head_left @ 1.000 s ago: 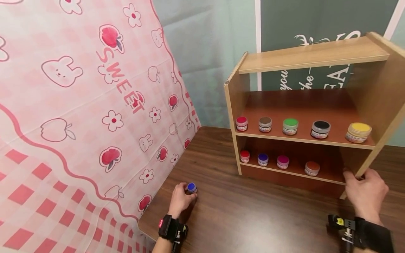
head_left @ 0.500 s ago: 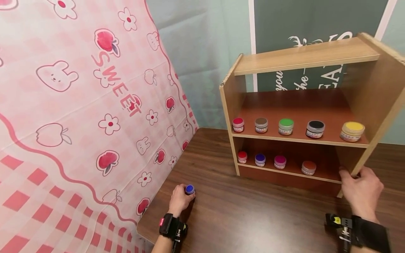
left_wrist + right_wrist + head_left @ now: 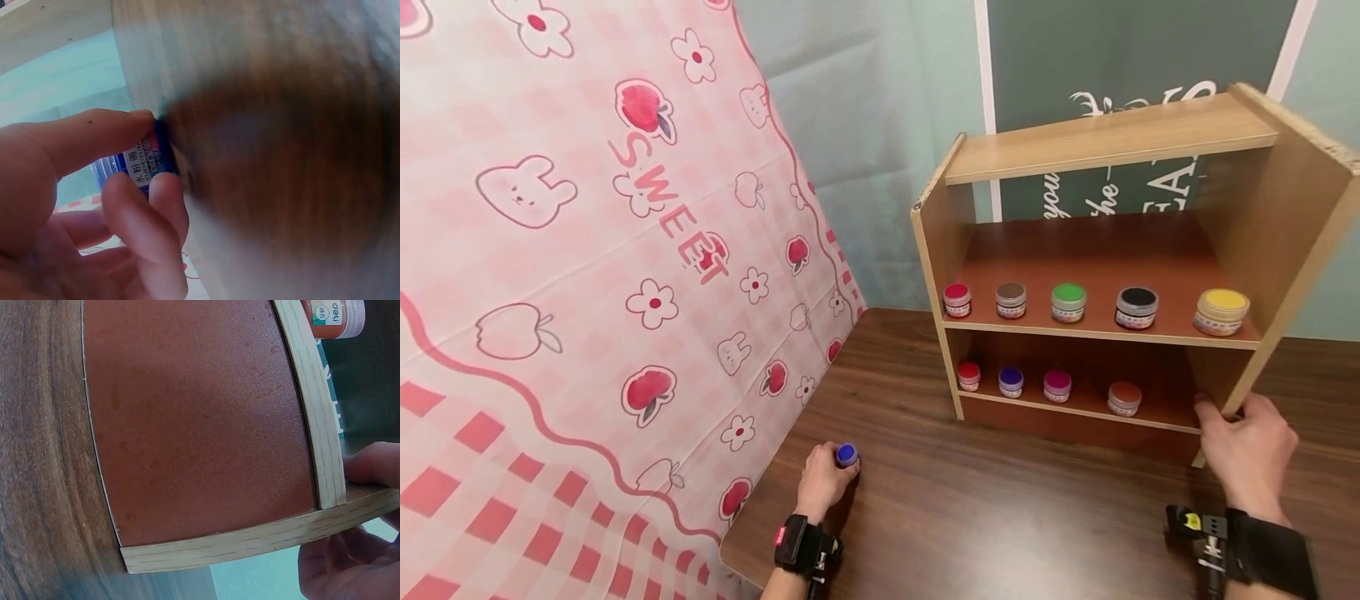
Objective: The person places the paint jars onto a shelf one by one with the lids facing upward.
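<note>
My left hand [image 3: 822, 482] pinches a small blue paint jar [image 3: 847, 455] close over the table's left part; in the left wrist view, thumb and fingers lie on either side of the jar's labelled side [image 3: 139, 164]. At the right, my right hand [image 3: 1251, 448] grips the lower side panel of a wooden shelf unit [image 3: 1112, 152], thumb inside and fingers outside. On its lower board stand a red jar [image 3: 968, 377], a dark blue jar [image 3: 1011, 382], a magenta jar [image 3: 1057, 386] and a reddish-brown jar [image 3: 1124, 399].
Red [image 3: 957, 301], brown [image 3: 1011, 301], green [image 3: 1068, 303], black [image 3: 1137, 308] and yellow [image 3: 1222, 312] jars line the upper board. A pink patterned cloth [image 3: 647, 283] hangs along the left edge of the wooden table [image 3: 970, 500]. Behind the shelf hangs a pale green cloth [image 3: 880, 167].
The head view has turned slightly, so the shelf, jars and cloth appear farther left. Both hands keep their hold, the left on the blue jar, the right on the shelf panel.
</note>
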The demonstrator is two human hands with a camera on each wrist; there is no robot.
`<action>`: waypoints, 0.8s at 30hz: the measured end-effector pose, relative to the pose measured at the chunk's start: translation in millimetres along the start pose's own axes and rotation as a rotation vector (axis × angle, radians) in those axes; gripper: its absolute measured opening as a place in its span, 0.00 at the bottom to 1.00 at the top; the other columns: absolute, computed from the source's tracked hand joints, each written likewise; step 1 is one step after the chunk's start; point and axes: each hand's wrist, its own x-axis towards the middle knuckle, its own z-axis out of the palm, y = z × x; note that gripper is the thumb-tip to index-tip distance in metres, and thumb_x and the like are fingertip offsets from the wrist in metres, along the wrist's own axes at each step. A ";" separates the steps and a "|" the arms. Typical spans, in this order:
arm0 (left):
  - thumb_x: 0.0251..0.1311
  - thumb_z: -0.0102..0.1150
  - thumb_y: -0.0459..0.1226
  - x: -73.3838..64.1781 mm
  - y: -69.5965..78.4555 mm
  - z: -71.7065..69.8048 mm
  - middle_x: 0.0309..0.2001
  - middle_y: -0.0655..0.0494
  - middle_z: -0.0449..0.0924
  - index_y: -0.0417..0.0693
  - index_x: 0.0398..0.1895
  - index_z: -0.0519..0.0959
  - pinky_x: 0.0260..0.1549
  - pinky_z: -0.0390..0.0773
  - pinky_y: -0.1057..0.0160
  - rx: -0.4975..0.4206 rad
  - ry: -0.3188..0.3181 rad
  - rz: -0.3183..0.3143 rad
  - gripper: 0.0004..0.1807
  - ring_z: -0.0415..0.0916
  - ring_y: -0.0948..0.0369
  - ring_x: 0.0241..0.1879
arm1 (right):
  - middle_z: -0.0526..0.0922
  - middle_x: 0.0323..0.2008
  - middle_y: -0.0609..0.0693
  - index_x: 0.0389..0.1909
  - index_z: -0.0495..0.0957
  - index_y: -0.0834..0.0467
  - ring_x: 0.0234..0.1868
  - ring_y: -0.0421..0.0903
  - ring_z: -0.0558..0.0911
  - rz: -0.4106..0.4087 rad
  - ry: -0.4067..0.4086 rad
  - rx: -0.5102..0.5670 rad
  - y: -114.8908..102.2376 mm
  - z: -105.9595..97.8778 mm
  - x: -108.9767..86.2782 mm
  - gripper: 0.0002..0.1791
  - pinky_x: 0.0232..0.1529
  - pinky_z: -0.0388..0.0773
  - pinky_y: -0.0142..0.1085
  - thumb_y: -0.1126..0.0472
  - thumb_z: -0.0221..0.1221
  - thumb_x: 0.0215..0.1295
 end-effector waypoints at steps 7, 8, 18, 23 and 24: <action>0.47 0.73 0.40 -2.0 6.1 2.5 0.38 0.46 0.78 0.38 0.42 0.79 0.39 0.78 0.47 -0.003 0.004 -0.014 0.22 0.79 0.49 0.40 | 0.77 0.40 0.68 0.36 0.77 0.74 0.38 0.61 0.71 -0.030 0.014 -0.004 -0.1 -2.4 -2.4 0.17 0.33 0.58 0.37 0.59 0.58 0.60; 0.47 0.73 0.40 -2.4 7.8 2.8 0.38 0.46 0.78 0.38 0.42 0.79 0.39 0.78 0.47 -0.004 0.002 -0.010 0.22 0.79 0.50 0.39 | 0.77 0.40 0.68 0.37 0.77 0.74 0.38 0.61 0.71 -0.033 0.016 -0.003 -0.2 -2.8 -2.5 0.18 0.33 0.57 0.37 0.59 0.58 0.60; 0.46 0.72 0.41 -9.3 45.0 4.2 0.37 0.49 0.78 0.41 0.41 0.80 0.36 0.77 0.52 -0.051 -0.026 0.114 0.20 0.77 0.55 0.37 | 0.80 0.44 0.68 0.42 0.80 0.71 0.27 0.19 0.56 -0.035 0.030 0.008 -2.2 -5.5 -3.5 0.20 0.32 0.59 0.33 0.56 0.59 0.60; 0.49 0.71 0.42 -15.2 78.0 10.4 0.38 0.51 0.78 0.41 0.42 0.79 0.37 0.77 0.56 -0.078 -0.081 0.213 0.20 0.75 0.58 0.38 | 0.80 0.44 0.67 0.41 0.81 0.69 0.27 0.17 0.54 -0.048 0.045 0.020 -5.6 -8.2 -4.5 0.19 0.32 0.59 0.34 0.56 0.60 0.60; 0.49 0.71 0.43 -16.4 85.2 12.2 0.39 0.51 0.78 0.41 0.42 0.79 0.37 0.77 0.56 -0.081 -0.089 0.235 0.20 0.75 0.58 0.38 | 0.80 0.43 0.67 0.41 0.81 0.69 0.27 0.17 0.54 -0.051 0.049 0.024 -6.6 -8.6 -4.4 0.18 0.33 0.59 0.34 0.56 0.60 0.59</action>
